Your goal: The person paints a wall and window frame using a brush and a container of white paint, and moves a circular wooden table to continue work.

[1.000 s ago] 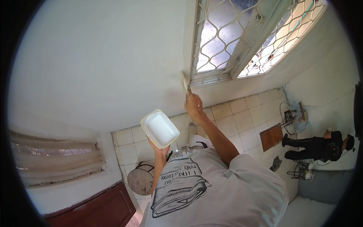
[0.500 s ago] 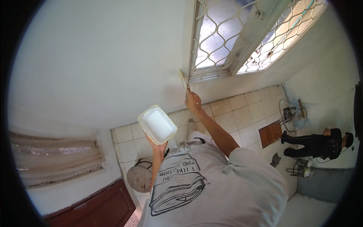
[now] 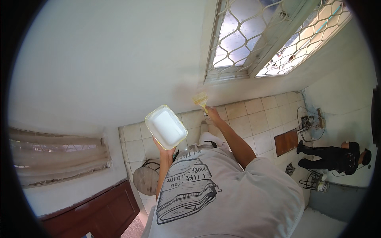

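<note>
My left hand (image 3: 164, 149) grips the near end of a white rectangular tub (image 3: 166, 127) with yellowish smears along its rim. White paint appears to lie inside it. In my right hand (image 3: 213, 114) is a flat paintbrush (image 3: 201, 100) with a yellow handle, its bristles pale yellow and pointing up and left. The brush is between the tub and the lower corner of the grilled window (image 3: 246, 35), close to the white wall (image 3: 119, 59). Whether the bristles touch the wall I cannot tell.
Below the wall runs a tiled floor (image 3: 254, 107). A round stool (image 3: 145, 180) stands left of my body. A person in black (image 3: 333, 155) is at the right, near a standing fan (image 3: 307, 120) and a brown board (image 3: 286, 142). A dark red door (image 3: 95, 214) is at lower left.
My right hand has drawn the brush down and away from the window's edge, turning its flat side into view. The left hand still holds the tub, almost unmoved.
</note>
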